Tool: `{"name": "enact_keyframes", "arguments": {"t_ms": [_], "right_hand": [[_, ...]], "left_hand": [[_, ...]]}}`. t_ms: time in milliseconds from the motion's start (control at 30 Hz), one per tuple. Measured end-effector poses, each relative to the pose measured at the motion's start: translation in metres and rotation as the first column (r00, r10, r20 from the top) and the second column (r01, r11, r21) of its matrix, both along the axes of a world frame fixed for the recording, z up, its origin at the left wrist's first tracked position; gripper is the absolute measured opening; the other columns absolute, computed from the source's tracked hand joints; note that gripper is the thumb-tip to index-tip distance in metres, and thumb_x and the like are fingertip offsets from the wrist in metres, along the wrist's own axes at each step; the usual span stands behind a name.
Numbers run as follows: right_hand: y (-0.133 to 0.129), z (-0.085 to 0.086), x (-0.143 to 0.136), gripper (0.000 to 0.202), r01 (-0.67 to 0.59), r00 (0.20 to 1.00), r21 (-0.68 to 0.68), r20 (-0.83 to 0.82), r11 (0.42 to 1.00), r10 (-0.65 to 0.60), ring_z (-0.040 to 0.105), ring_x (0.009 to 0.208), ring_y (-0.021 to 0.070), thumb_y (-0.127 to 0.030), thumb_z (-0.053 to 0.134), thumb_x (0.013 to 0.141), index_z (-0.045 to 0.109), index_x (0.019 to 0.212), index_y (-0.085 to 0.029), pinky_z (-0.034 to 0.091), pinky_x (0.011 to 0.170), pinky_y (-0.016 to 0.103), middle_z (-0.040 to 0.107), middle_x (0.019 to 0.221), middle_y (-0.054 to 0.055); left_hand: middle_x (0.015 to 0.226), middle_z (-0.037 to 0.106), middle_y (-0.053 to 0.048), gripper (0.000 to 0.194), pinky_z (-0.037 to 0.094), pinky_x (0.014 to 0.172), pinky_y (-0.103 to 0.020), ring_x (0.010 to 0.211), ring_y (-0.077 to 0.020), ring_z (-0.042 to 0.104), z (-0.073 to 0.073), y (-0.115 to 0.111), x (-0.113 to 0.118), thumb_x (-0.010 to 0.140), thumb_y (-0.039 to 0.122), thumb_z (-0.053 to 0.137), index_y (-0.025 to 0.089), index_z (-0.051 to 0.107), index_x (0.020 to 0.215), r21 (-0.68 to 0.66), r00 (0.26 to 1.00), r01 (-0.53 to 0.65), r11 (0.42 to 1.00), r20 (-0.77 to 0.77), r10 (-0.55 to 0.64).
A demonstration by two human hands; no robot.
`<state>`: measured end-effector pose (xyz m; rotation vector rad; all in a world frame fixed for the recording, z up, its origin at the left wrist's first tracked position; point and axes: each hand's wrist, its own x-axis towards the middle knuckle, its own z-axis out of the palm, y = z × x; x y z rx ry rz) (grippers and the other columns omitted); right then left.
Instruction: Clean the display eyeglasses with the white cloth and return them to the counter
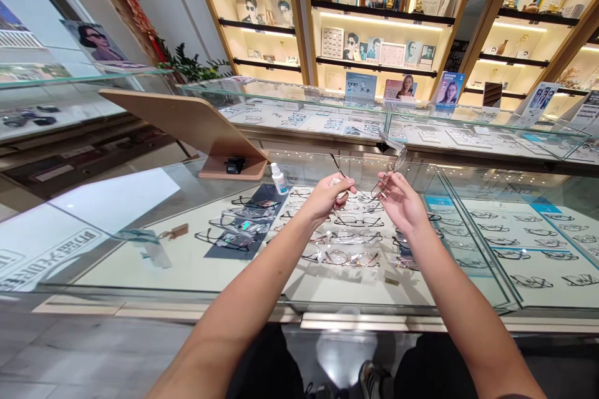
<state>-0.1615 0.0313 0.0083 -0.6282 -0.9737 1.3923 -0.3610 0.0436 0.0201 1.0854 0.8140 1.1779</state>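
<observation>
Above the glass counter, a pair of thin-framed eyeglasses (380,186) is held up between my two hands. My left hand (327,198) is closed, its thumb and fingers pinched at the left part of the glasses, with a dark temple arm (337,166) sticking up beside it. Something small and pale shows at those fingers, too small to name. My right hand (403,204) pinches the other side by the rim, fingers pointing up. Part of the frame is hidden behind the fingers. Beneath, several eyeglasses (358,222) lie in rows inside the counter.
A white bottle with a blue label (279,179) stands on the counter (187,274), near a tilted wooden-backed mirror or stand (187,121). A small brown tag (178,230) shows at left. Further glass cases (299,96) and lit shelves (384,15) stand behind.
</observation>
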Motion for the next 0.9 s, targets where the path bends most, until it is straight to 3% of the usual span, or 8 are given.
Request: {"name": "enact_keyframes", "arguments": {"t_ms": [167, 267, 367, 467, 533, 600, 733, 900], "right_hand": [[0.001, 0.0, 0.003, 0.029, -0.009, 0.999, 0.005, -0.039, 1.0, 0.009, 0.071, 0.094, 0.0177, -0.044, 0.087, 0.077, 0.066, 0.088, -0.029, 0.057, 0.085, 0.035, 0.078, 0.107, -0.001], [0.001, 0.003, 0.009, 0.029, 0.004, 1.0, 0.018, -0.027, 1.0, -0.003, 0.072, 0.099, 0.0189, -0.046, 0.087, 0.078, 0.066, 0.089, -0.029, 0.058, 0.086, 0.036, 0.078, 0.108, -0.001], [0.003, 0.006, 0.02, 0.027, 0.035, 0.999, 0.045, -0.009, 0.998, -0.035, 0.072, 0.108, 0.0213, -0.047, 0.085, 0.08, 0.067, 0.09, -0.03, 0.058, 0.087, 0.039, 0.078, 0.111, 0.0], [0.006, 0.009, 0.03, 0.023, 0.062, 0.998, 0.057, -0.034, 0.996, -0.06, 0.072, 0.11, 0.0211, -0.046, 0.084, 0.082, 0.069, 0.09, -0.031, 0.057, 0.089, 0.039, 0.078, 0.109, -0.001], [0.007, 0.011, 0.032, 0.022, 0.081, 0.994, 0.043, -0.08, 0.996, -0.077, 0.073, 0.106, 0.0201, -0.043, 0.087, 0.079, 0.07, 0.089, -0.031, 0.058, 0.086, 0.038, 0.078, 0.105, -0.002], [0.007, 0.014, 0.033, 0.023, 0.096, 0.988, 0.027, -0.126, 0.995, -0.092, 0.074, 0.101, 0.0191, -0.04, 0.09, 0.076, 0.072, 0.087, -0.031, 0.059, 0.081, 0.035, 0.079, 0.101, -0.002], [0.005, 0.017, 0.032, 0.022, 0.04, 0.987, 0.066, -0.158, 0.997, -0.029, 0.075, 0.098, 0.0156, -0.036, 0.092, 0.076, 0.073, 0.084, -0.03, 0.061, 0.079, 0.029, 0.08, 0.102, -0.003], [0.005, 0.015, 0.032, 0.02, -0.063, 0.988, 0.115, -0.135, 0.991, 0.078, 0.075, 0.1, 0.0127, -0.036, 0.091, 0.08, 0.073, 0.085, -0.031, 0.061, 0.082, 0.027, 0.08, 0.103, -0.005]], "left_hand": [[0.073, 0.064, 0.001, 0.052, 0.021, 0.043, -0.018, 0.045, -0.0018, 0.034, 0.0, -0.001, 0.001, 0.06, 0.046, 0.095, 0.018, 0.055, 0.078, -0.004, 1.0, -0.011, 1.0, -0.001, 0.011], [0.057, 0.045, 0.008, 0.057, 0.019, 0.043, -0.019, 0.044, -0.0039, 0.029, 0.0, 0.001, -0.001, 0.065, 0.06, 0.09, 0.021, 0.049, 0.074, 0.016, 0.998, 0.014, 1.0, -0.054, -0.013], [0.053, 0.032, 0.011, 0.049, 0.018, 0.046, -0.022, 0.044, -0.0075, 0.025, 0.001, 0.009, -0.012, 0.08, 0.061, 0.078, 0.024, 0.047, 0.078, 0.065, 0.966, -0.211, 0.975, -0.136, 0.218], [0.062, 0.045, 0.007, 0.032, 0.035, 0.056, -0.026, 0.055, -0.0145, 0.047, 0.002, 0.019, -0.035, 0.086, 0.044, 0.076, 0.024, 0.055, 0.099, 0.31, 0.678, -0.598, 0.739, -0.297, 0.672], [0.074, 0.057, 0.001, 0.043, 0.047, 0.074, -0.033, 0.078, -0.0241, 0.064, 0.004, 0.025, -0.055, 0.084, 0.035, 0.079, 0.023, 0.054, 0.117, 0.488, 0.411, -0.669, 0.561, -0.386, 0.826], [0.098, 0.066, -0.008, 0.057, 0.051, 0.091, -0.043, 0.104, -0.0345, 0.069, 0.004, 0.029, -0.072, 0.081, 0.032, 0.082, 0.021, 0.051, 0.128, 0.557, 0.23, -0.668, 0.493, -0.476, 0.849], [0.143, 0.054, -0.023, 0.069, 0.053, 0.104, -0.051, 0.126, -0.042, 0.065, 0.004, 0.035, -0.09, 0.08, 0.039, 0.086, 0.019, 0.05, 0.136, 0.452, 0.063, -0.695, 0.559, -0.736, 0.674], [0.152, 0.051, -0.024, 0.071, 0.053, 0.109, -0.049, 0.133, -0.0408, 0.063, -0.003, 0.045, -0.097, 0.082, 0.047, 0.085, 0.019, 0.054, 0.14, 0.283, 0.065, -0.648, 0.707, -0.905, 0.421]]}}
